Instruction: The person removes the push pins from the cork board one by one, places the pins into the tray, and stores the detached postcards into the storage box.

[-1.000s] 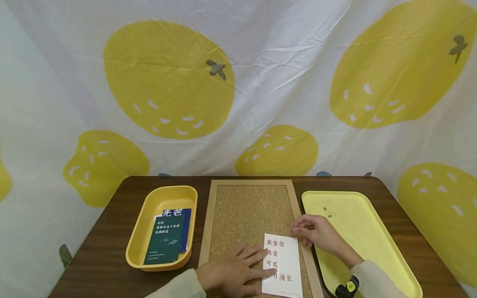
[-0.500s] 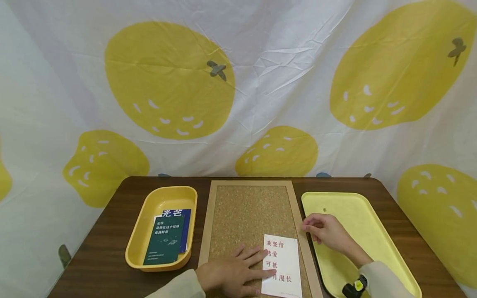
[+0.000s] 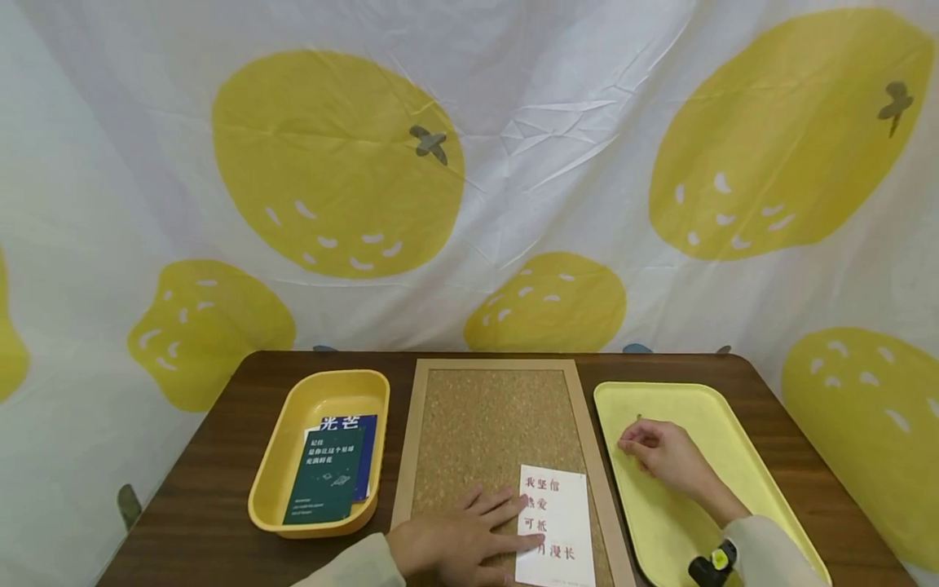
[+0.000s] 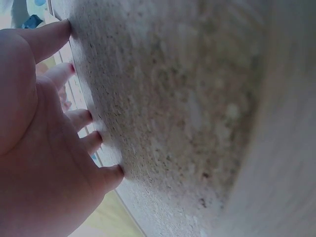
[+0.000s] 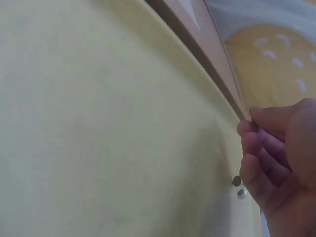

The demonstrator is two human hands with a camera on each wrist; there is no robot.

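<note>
My left hand lies flat with fingers spread on a wood-framed cork board, some fingertips on the left side of a white card with red Chinese characters. A tiny dark dot shows at the card's upper right corner. In the left wrist view the fingertips touch the cork. My right hand hovers over the pale yellow tray, fingers loosely bent and thumb near the index finger; nothing shows between them. Beyond its fingers in the right wrist view, small metal thumbtacks lie on the tray.
A deep yellow basket stands left of the board, holding a dark green card over a blue one. All rest on a dark wooden table. A lemon-printed cloth hangs behind the table.
My right hand has moved right, from the card's upper right corner across the board's frame to over the tray. My left hand and the card have stayed in place.
</note>
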